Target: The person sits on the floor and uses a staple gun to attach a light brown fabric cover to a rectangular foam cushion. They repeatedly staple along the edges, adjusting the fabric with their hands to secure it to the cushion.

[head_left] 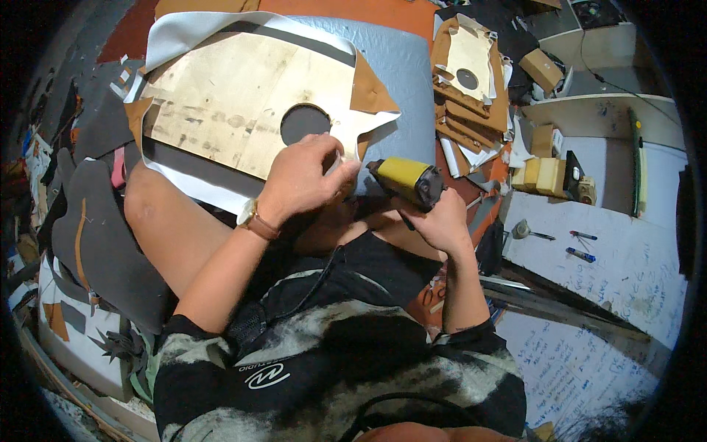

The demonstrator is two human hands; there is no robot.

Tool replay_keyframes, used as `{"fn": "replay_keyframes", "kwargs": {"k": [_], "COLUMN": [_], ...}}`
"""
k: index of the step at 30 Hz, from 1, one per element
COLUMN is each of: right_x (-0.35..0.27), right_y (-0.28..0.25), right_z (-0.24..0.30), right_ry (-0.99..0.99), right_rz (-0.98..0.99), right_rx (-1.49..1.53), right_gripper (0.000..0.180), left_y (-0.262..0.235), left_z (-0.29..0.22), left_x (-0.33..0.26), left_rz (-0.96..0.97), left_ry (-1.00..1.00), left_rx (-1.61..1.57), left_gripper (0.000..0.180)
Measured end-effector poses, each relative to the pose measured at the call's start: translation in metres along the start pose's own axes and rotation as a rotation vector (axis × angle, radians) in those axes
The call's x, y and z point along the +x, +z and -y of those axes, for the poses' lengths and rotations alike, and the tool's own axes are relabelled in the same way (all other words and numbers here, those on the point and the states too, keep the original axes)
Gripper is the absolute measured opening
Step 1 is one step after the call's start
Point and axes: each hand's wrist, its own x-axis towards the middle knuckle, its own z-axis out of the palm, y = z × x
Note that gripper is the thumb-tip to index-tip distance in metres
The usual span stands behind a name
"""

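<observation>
Left hand [305, 174]: pinching the edge of the white-backed cover [370, 121] at the frame's centre.
Right hand [442, 223]: gripping a yellow-and-black staple gun [405, 179] right of centre.
Plywood panel [224, 103]: lying in the frame's upper left, beyond both hands, the left one overlapping its near edge.

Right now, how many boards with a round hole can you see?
2. One board lies in front of you, by your left hand; the other board tops the stack at upper right. More may be hidden in that stack.
</observation>
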Motion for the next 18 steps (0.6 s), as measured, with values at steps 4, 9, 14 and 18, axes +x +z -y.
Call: {"fn": "replay_keyframes", "kwargs": {"k": [4, 9, 14, 18], "right_x": [0.001, -0.002, 0.002, 0.010], "right_y": [0.004, 0.005, 0.020, 0.021], "right_z": [-0.013, -0.019, -0.039, -0.028], "right_ry": [-0.076, -0.115, -0.170, -0.257], "right_rz": [-0.034, 0.063, 0.122, 0.121], "right_rx": [0.057, -0.017, 0.081, 0.057], "right_gripper": [0.039, 0.041, 0.043, 0.042], "left_y": [0.007, 0.019, 0.025, 0.025], "left_z": [-0.010, 0.002, 0.022, 0.032], "left_x": [-0.003, -0.008, -0.011, -0.012], "left_rz": [0.089, 0.052, -0.059, -0.133], "left_ry": [0.066, 0.113, 0.158, 0.186], "left_rx": [0.287, 0.405, 0.298, 0.235], "left_gripper": [0.037, 0.032, 0.025, 0.017]}}
